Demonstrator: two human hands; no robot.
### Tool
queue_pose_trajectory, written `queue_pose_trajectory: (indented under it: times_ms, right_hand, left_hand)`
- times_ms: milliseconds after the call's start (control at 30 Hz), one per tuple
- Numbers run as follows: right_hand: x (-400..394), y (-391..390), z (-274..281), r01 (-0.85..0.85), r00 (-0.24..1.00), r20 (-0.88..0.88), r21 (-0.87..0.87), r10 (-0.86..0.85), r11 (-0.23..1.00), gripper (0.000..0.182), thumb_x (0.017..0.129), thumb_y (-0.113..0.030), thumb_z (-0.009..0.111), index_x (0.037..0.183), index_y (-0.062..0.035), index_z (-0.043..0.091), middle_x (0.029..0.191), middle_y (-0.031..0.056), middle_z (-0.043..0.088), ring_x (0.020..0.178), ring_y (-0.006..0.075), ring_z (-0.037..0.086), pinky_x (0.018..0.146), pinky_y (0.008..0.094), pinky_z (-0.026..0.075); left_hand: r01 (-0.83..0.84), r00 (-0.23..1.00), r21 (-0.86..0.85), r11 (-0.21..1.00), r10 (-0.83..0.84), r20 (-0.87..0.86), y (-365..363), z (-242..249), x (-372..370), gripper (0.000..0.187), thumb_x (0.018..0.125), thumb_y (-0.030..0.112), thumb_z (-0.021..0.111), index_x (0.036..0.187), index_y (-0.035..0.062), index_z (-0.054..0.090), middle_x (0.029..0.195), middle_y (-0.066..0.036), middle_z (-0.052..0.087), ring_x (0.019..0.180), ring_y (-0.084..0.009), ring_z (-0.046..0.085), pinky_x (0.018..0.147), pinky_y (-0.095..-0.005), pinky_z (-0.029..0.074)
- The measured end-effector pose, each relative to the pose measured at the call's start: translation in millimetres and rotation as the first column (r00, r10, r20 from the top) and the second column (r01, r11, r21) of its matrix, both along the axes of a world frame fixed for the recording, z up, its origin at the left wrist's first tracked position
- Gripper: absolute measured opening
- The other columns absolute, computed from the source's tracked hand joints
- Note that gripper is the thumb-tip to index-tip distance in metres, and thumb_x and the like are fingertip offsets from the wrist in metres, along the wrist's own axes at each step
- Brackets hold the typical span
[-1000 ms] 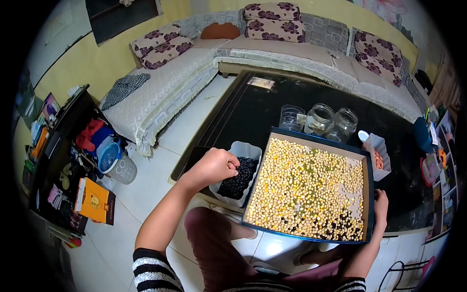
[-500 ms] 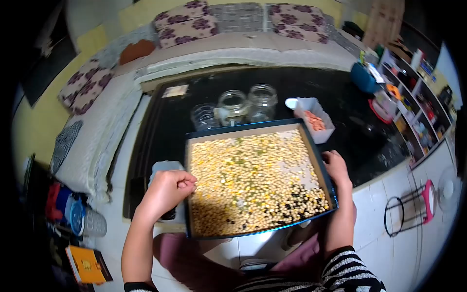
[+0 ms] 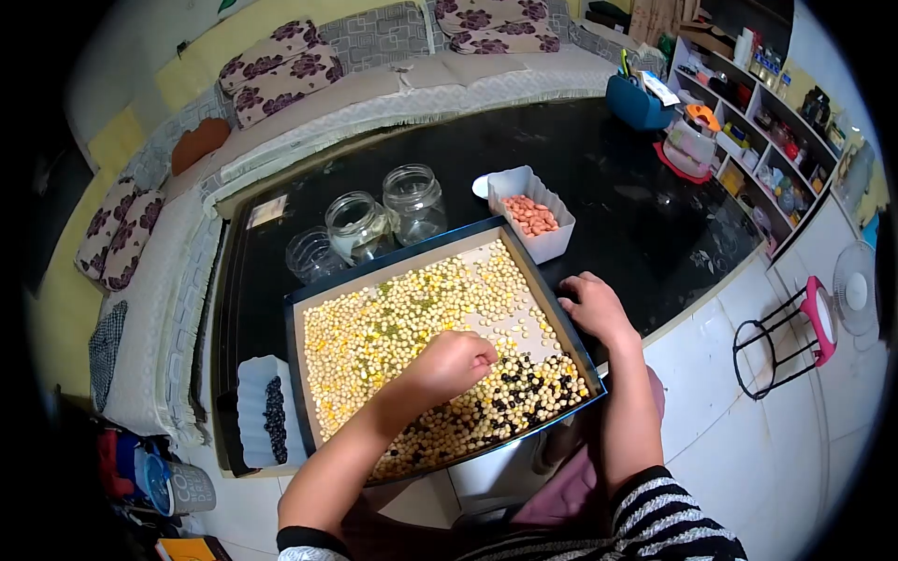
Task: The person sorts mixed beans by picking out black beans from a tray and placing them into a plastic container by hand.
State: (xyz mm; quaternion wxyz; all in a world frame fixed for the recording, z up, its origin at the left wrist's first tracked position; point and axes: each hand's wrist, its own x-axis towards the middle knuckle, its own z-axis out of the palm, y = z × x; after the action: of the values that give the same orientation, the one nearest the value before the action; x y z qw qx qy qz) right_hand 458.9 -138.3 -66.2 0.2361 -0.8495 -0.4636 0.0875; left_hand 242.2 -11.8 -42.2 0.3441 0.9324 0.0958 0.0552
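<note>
A shallow cardboard box (image 3: 297, 360) with dark blue edges holds a layer of pale soybeans, yellow corn kernels, green beans and black beans. Above its right half hovers my left hand (image 3: 449, 366), fingertips pinched together over the black beans (image 3: 528, 388); whatever may be between them is hidden. My right hand (image 3: 596, 307) rests by the box's right wall, fingers loosely bent and thumb apart, close to the rim. Left of the box stands a pale plastic container (image 3: 254, 402) with black beans inside. Past the far right corner, a similar container (image 3: 545, 241) holds pink peanuts.
Three clear jars (image 3: 412, 208) stand behind the box on the black table (image 3: 571, 154). Toward the back right are a blue holder (image 3: 639, 101), a pitcher (image 3: 692, 142) with an orange lid and a shelf unit (image 3: 767, 140). A stool (image 3: 819, 318) stands on the floor at right.
My left hand has moved from the box's left edge, near the container, to above the beans at right. My view has turned right; my right hand remains by the right wall.
</note>
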Motion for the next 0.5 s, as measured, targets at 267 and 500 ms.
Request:
queue_pose_trajectory:
  times_ms: [267,500]
  right_hand:
    - [3.0,-3.1,1.3,-0.012,0.998,-0.067,-0.022,0.010,1.000,0.028,0.079,-0.019,0.060,0.103,-0.0041,0.060,0.100,0.0136,0.055,0.102,0.0288,0.051,0.087,0.0364,0.042]
    - [-0.4,-4.7,5.2,-0.007,0.997,-0.075,-0.026,0.005,1.000,0.028,0.079,-0.019,0.059,0.103,-0.0041,0.060,0.100,0.0134,0.055,0.103,0.0285,0.051,0.088,0.0363,0.042]
  left_hand:
    - [0.017,1.000,0.032,0.999,-0.017,-0.022,0.6,-30.0,31.1,0.015,0.072,0.006,0.057,0.083,0.0008,0.066,0.083,-0.017,0.064,0.078,-0.0309,0.062,0.074,-0.0365,0.050]
    - [0.079,0.996,0.098,0.992,-0.074,-0.053,-1.0,-23.0,30.4,0.017,0.072,0.007,0.059,0.086,-0.0016,0.064,0.087,-0.019,0.063,0.086,-0.0320,0.060,0.080,-0.0374,0.048]
